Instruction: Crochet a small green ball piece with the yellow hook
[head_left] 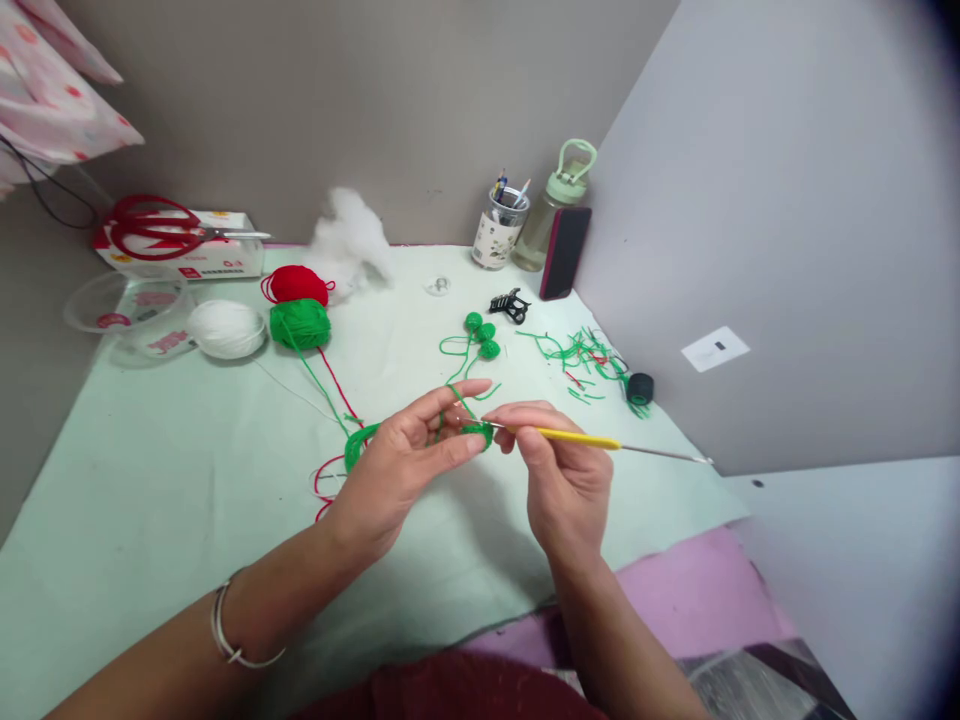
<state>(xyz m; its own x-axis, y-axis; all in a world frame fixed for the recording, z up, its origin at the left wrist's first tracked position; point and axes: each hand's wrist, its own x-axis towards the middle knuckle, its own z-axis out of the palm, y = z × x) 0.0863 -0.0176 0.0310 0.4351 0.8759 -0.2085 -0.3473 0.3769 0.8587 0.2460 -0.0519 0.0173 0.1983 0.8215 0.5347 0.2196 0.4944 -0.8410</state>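
Observation:
My left hand (409, 450) pinches a small green crochet piece (480, 434) between thumb and fingers, with green yarn running over its raised index finger. In my right hand (566, 475) is a crochet hook (577, 438) with a yellow grip and metal ends. The hook's working tip meets the green piece; its other end points right. Beyond my hands lie several small green crocheted balls (486, 333) with yarn tails. A green yarn ball (300, 323) sits to the left, its strand leading toward my left hand, near a loose green yarn bundle (360, 446).
Red yarn (298, 285), white yarn (227, 329) and a clear plastic tub (127, 315) stand left, by red-handled scissors (157, 228) on a box. White stuffing (349, 245) lies behind. Farther right are a pen cup (496, 235), bottle (541, 228), phone (565, 254), claw clip (510, 305) and yarn scraps (581, 355).

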